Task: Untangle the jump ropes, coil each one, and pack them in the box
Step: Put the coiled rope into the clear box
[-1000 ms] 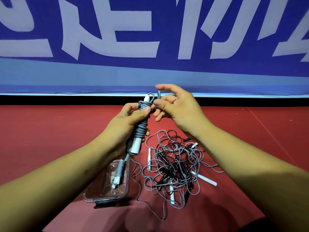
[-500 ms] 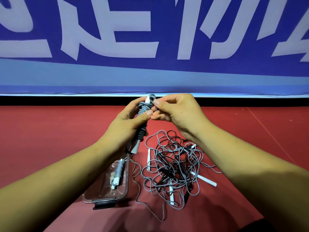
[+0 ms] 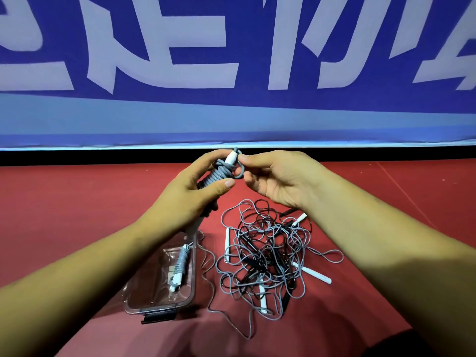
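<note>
Left hand [image 3: 190, 197] wrapped tight round the grey rope bundle [image 3: 219, 175], thumb across the coils. Right hand [image 3: 278, 176] pinches the bundle's top loop by the white handle tip [image 3: 231, 158], other fingers curled. Both are held above the red floor [image 3: 77, 215]. Below: clear box [image 3: 144, 287] holding one coiled rope [image 3: 181, 261]; tangled ropes [image 3: 268, 256] just right of it.

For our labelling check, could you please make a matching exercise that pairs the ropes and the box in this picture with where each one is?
1. wrapped gray rope
2. packed rope
3. tangled ropes
4. box

A. heaped loose on the red floor
B. inside the box
C. gripped by the left hand
D. left of the tangle

Pairs: 1-C, 2-B, 3-A, 4-D
</note>
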`<act>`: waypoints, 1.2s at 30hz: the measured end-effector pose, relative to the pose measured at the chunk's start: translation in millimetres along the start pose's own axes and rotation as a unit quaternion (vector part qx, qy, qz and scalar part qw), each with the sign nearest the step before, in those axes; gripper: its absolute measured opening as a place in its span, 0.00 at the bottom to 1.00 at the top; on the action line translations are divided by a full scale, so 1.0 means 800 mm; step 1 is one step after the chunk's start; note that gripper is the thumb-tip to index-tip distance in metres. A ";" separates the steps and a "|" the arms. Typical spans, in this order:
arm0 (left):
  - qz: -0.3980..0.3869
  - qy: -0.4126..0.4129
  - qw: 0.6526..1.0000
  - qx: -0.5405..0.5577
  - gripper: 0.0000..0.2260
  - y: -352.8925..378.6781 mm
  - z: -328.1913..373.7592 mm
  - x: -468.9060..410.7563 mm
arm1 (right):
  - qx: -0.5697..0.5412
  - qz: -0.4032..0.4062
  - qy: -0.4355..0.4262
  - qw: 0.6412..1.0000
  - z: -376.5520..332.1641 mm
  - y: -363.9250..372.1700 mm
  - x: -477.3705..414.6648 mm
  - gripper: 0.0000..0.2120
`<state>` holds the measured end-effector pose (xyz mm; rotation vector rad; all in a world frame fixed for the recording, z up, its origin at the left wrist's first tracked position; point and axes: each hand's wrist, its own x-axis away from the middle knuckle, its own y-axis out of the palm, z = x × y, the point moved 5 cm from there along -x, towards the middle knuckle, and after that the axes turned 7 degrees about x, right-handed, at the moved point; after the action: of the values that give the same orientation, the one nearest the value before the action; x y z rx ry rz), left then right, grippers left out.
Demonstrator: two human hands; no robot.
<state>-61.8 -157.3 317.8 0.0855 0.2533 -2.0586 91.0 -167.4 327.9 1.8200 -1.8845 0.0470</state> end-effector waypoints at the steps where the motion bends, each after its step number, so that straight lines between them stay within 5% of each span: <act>1: -0.011 -0.001 1.000 -0.004 0.19 0.001 0.000 0.000 | 0.003 -0.007 0.016 1.000 0.001 -0.002 -0.001 0.02; 8: -0.056 -0.051 0.997 0.020 0.15 0.002 -0.005 0.002 | 0.021 -0.032 0.009 0.999 0.006 -0.006 -0.007 0.13; 13: -0.054 -0.081 0.994 0.046 0.15 0.001 -0.013 0.001 | 0.103 0.022 -0.052 0.993 0.011 -0.007 -0.010 0.03; 18: -0.024 -0.073 0.997 -0.016 0.13 -0.009 -0.021 -0.001 | 0.358 0.119 -0.235 0.896 0.004 -0.006 -0.013 0.14; 25: -0.080 -0.047 0.968 -0.232 0.17 -0.024 -0.026 0.004 | 0.356 0.069 -0.114 0.925 0.032 -0.012 -0.034 0.12; 29: -0.049 -0.091 0.989 -0.110 0.14 -0.033 -0.028 0.000 | 0.312 0.173 -0.174 0.918 0.023 -0.018 -0.048 0.17; 36: -0.031 -0.160 0.987 -0.013 0.15 -0.043 -0.064 0.012 | 0.304 0.116 -0.142 0.935 0.060 -0.012 -0.065 0.14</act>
<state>-98.9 -139.0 271.1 -0.2710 0.0851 -2.0941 82.1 -138.4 263.6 2.0562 -2.4859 0.5321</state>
